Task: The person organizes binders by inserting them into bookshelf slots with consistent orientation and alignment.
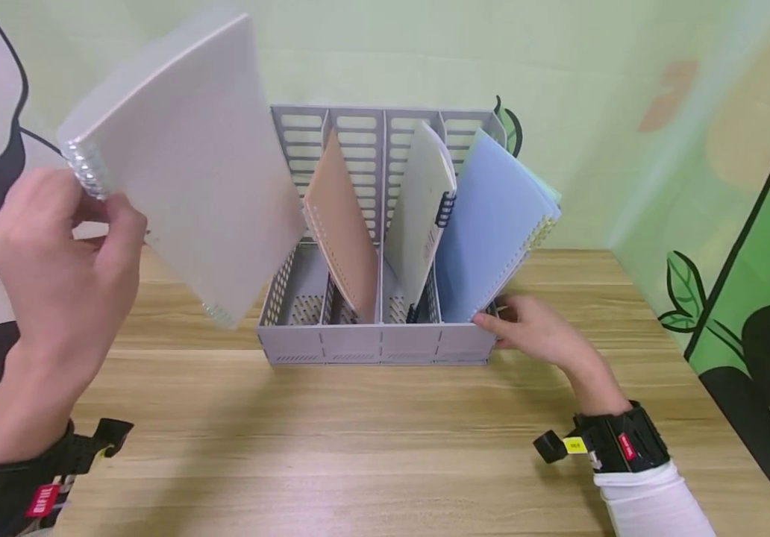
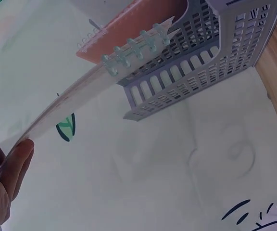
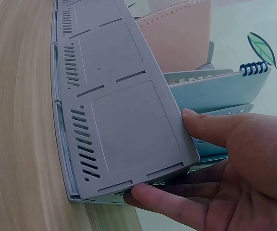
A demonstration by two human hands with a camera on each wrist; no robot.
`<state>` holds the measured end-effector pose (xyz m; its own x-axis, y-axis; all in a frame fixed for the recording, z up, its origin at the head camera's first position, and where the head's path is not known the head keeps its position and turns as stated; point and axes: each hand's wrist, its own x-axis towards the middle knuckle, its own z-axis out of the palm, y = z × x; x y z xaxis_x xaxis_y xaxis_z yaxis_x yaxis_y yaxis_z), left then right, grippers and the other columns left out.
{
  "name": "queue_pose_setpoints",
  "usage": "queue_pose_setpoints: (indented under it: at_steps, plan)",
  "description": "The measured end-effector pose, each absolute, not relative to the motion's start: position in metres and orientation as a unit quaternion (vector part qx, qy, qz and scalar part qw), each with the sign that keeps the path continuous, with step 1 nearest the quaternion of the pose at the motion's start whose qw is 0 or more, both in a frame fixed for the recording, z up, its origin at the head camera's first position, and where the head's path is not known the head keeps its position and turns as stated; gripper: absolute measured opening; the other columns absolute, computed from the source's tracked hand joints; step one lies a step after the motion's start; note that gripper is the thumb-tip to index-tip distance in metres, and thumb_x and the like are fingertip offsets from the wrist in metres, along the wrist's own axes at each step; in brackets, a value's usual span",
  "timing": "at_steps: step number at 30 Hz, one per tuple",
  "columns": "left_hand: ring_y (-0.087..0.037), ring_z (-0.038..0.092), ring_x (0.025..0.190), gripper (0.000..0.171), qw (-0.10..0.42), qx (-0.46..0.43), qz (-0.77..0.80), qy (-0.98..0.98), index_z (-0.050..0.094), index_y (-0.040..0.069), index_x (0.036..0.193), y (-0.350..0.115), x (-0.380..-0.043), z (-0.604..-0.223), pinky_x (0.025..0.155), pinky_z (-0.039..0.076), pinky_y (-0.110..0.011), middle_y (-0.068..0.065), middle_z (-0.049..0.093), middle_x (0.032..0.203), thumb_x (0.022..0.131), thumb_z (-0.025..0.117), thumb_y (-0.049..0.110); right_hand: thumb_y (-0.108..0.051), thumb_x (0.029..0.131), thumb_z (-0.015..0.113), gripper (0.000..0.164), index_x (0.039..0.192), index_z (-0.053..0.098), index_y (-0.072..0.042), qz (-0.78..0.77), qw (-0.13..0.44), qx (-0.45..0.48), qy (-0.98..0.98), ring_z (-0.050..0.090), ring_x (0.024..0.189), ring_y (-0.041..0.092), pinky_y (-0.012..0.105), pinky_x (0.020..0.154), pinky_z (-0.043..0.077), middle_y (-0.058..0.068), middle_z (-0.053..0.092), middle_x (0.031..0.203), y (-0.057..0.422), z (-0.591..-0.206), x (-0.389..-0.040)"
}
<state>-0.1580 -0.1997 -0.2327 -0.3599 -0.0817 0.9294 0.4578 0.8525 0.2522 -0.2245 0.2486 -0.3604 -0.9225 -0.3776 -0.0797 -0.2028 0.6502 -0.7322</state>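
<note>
My left hand [image 1: 66, 268] pinches a whitish ring-bound notebook [image 1: 204, 164] by its spiral spine, held up over the left side of a grey file organizer [image 1: 378, 344]. In the left wrist view the notebook's far rings [image 2: 136, 50] are beside the organizer's left end. My right hand [image 1: 536, 328] grips the organizer's front right corner, thumb on the front rim and fingers against the side. Standing in the slots are an orange-brown notebook [image 1: 345, 231], a pale notebook with black rings [image 1: 418, 216] and a blue notebook [image 1: 492, 224]. The leftmost slot's floor shows.
The organizer stands on a wooden table [image 1: 358, 447] near a wall covering [image 1: 593, 97] printed with green leaves and dark shapes. Black wrist straps with small cameras are on both wrists.
</note>
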Motion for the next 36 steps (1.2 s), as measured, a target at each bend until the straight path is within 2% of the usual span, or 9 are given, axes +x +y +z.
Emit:
queue_pose_setpoints:
  at_steps: [4, 9, 12, 20, 26, 31, 36]
  plan:
    - [-0.04, 0.059, 0.077, 0.02, 0.551, -0.113, -0.253, -0.788, 0.067, -0.013, 0.093, -0.196, -0.17, -0.237, 0.071, 0.028, -0.017, -0.027, 0.063, 0.081, 0.092, 0.051, -0.001, -0.032, 0.105, 0.061, 0.056, 0.138, 0.052, 0.013, -0.383, 0.112, -0.163, 0.902, 0.071, 0.094, 0.029, 0.043, 0.078, 0.062, 0.027, 0.066, 0.119, 0.248, -0.36, -0.224]
    - [-0.034, 0.06, 0.076, 0.022, 0.534, -0.108, -0.273, -0.793, 0.07, -0.011, 0.099, -0.19, -0.182, -0.24, 0.068, 0.031, -0.014, -0.025, 0.065, 0.086, 0.094, 0.052, 0.0, -0.033, 0.105, 0.061, 0.057, 0.138, 0.052, 0.013, -0.377, 0.112, -0.16, 0.905, 0.072, 0.092, 0.03, 0.043, 0.077, 0.062, 0.028, 0.067, 0.118, 0.248, -0.358, -0.224]
    - [-0.035, 0.063, 0.08, 0.02, 0.523, -0.097, -0.292, -0.795, 0.069, -0.011, 0.095, -0.188, -0.191, -0.243, 0.069, 0.033, -0.012, -0.025, 0.066, 0.088, 0.094, 0.053, 0.0, -0.034, 0.105, 0.062, 0.058, 0.137, 0.052, 0.013, -0.374, 0.113, -0.157, 0.907, 0.072, 0.092, 0.031, 0.042, 0.077, 0.062, 0.028, 0.067, 0.117, 0.247, -0.357, -0.224]
    - [-0.031, 0.062, 0.085, 0.017, 0.485, -0.077, -0.311, -0.814, 0.069, -0.012, 0.099, -0.181, -0.213, -0.257, 0.07, 0.035, -0.017, -0.023, 0.063, 0.089, 0.094, 0.054, -0.005, -0.035, 0.105, 0.061, 0.06, 0.137, 0.052, 0.014, -0.373, 0.113, -0.156, 0.908, 0.072, 0.091, 0.031, 0.043, 0.076, 0.062, 0.029, 0.067, 0.117, 0.247, -0.358, -0.224]
    - [-0.034, 0.062, 0.083, 0.01, 0.47, -0.072, -0.305, -0.825, 0.063, -0.014, 0.093, -0.171, -0.228, -0.267, 0.068, 0.038, -0.024, -0.025, 0.059, 0.089, 0.093, 0.056, -0.008, -0.034, 0.105, 0.062, 0.058, 0.137, 0.053, 0.013, -0.378, 0.113, -0.155, 0.905, 0.072, 0.09, 0.029, 0.042, 0.077, 0.062, 0.028, 0.067, 0.117, 0.247, -0.359, -0.223]
    - [-0.036, 0.056, 0.081, 0.007, 0.452, -0.084, -0.303, -0.835, 0.06, -0.013, 0.09, -0.166, -0.236, -0.275, 0.067, 0.037, -0.032, -0.024, 0.056, 0.086, 0.091, 0.054, -0.01, -0.033, 0.105, 0.062, 0.057, 0.136, 0.053, 0.014, -0.378, 0.112, -0.158, 0.905, 0.072, 0.09, 0.03, 0.042, 0.077, 0.062, 0.028, 0.067, 0.118, 0.247, -0.359, -0.223]
    - [-0.035, 0.051, 0.077, 0.006, 0.437, -0.088, -0.293, -0.846, 0.058, -0.013, 0.09, -0.162, -0.243, -0.282, 0.065, 0.036, -0.034, -0.023, 0.054, 0.085, 0.091, 0.054, -0.01, -0.03, 0.106, 0.061, 0.055, 0.138, 0.052, 0.013, -0.389, 0.112, -0.163, 0.9, 0.071, 0.096, 0.031, 0.044, 0.079, 0.062, 0.029, 0.065, 0.122, 0.249, -0.36, -0.225]
